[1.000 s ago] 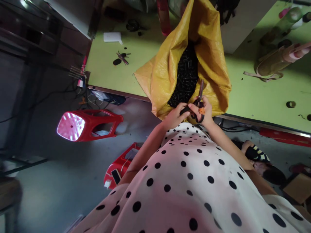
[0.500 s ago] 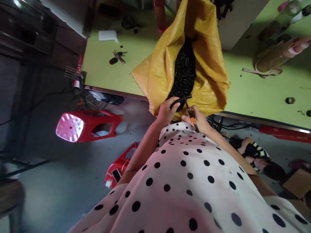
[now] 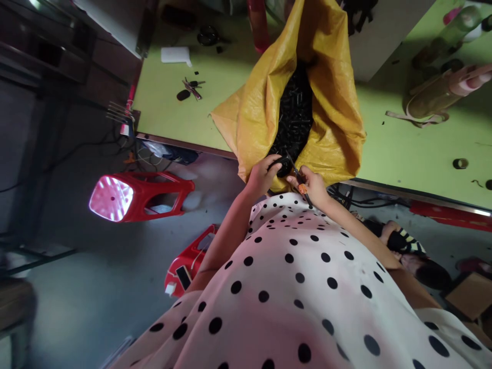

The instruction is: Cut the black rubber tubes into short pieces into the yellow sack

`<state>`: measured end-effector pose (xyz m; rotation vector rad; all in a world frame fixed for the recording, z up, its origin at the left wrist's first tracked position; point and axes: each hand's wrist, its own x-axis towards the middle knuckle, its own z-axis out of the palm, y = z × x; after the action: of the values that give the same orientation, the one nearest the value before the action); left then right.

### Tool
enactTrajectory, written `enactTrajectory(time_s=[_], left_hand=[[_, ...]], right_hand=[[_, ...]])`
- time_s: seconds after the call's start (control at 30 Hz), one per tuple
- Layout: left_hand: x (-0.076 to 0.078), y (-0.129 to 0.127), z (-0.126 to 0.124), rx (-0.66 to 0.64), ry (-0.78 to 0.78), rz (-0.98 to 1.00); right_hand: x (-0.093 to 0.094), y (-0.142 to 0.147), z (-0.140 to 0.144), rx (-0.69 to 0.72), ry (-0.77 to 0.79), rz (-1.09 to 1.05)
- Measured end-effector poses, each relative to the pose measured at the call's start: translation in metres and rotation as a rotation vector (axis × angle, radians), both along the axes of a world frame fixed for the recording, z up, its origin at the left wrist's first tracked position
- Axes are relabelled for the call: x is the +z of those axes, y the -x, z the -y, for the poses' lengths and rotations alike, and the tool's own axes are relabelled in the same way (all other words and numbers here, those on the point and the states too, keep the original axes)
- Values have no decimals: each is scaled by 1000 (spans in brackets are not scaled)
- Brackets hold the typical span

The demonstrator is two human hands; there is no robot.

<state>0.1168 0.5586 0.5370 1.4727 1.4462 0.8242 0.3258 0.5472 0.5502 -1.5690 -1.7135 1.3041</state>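
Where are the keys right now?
In the head view the keys lie on the green table, toward its far left end, left of the yellow sack and just below a small white box.

A: What is being held?

B: A short black ridged plastic tube piece [image 3: 282, 165], pinched in the left hand [image 3: 262, 177] at the mouth of the sack. It lies roughly level, its far end pointing right.

A: And the other hand?

B: The right hand [image 3: 313, 185] grips small dark-bladed scissors with an orange spot on the handle [image 3: 299, 177]. The thin blades angle up and left, their tips touching the tube piece.

A: Where do they sit?

B: Just above the table edge, in front of the open yellow woven plastic sack [image 3: 334, 102], which is heaped with many small black tube pieces [image 3: 295, 113].
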Motion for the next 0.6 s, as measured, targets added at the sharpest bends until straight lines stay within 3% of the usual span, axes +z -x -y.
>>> enactTrajectory(time_s=[0.17,0.27,0.37,0.47,0.6], left_hand=[[0,-2,2,21,15,9],[4,-13,7,-141,25,38],[3,-25,13,-228,97,100],[-6,-28,14,-155,164,138],[-17,-15,7,92,62,103]], right_hand=[[-10,6,0,-108,56,-148],[-8,7,-7,-172,143,-335],[-1,1,-18,-272,32,-338],[4,-12,-24,-344,-65,-304],[6,-29,-12,-109,73,-208]])
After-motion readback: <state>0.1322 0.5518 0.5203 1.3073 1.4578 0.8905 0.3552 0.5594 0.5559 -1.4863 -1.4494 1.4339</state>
